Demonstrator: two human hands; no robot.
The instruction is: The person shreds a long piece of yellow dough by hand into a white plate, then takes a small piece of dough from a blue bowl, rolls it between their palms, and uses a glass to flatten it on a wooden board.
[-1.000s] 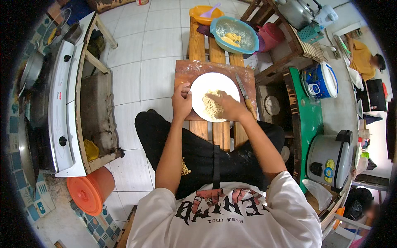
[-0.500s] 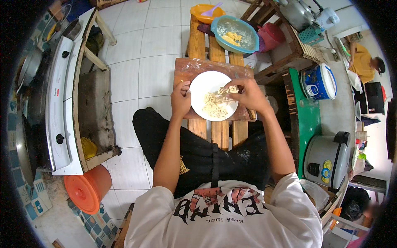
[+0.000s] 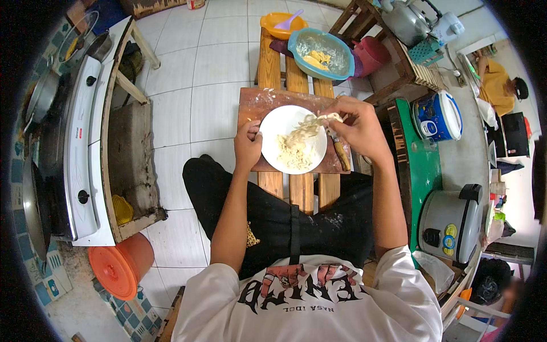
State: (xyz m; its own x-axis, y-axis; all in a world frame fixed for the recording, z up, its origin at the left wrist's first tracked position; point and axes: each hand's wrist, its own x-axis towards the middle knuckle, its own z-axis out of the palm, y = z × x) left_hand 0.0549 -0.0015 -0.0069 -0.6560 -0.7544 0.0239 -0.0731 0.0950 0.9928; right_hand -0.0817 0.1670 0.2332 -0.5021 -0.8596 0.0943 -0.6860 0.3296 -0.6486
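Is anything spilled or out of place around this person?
Yes, a little: powdery white marks lie on the wooden board beyond the plate, and white specks dot the black trousers. Both look spilled.

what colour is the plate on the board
The plate is white, best seen in the head view.

My white round plate (image 3: 279,121) sits flat on the wooden board (image 3: 256,101), its left rim beside the thumb of my left hand (image 3: 248,147). Toward its near side lies a loose, tangled heap of pale cream noodles (image 3: 296,156), thin and uncooked-looking. From the fingertips of my right hand (image 3: 358,124) a second bunch of strands (image 3: 307,132) slants down leftward over the plate (blurred, so I can't tell whether its lower ends touch the heap). A short pale end pokes out between my fingers.
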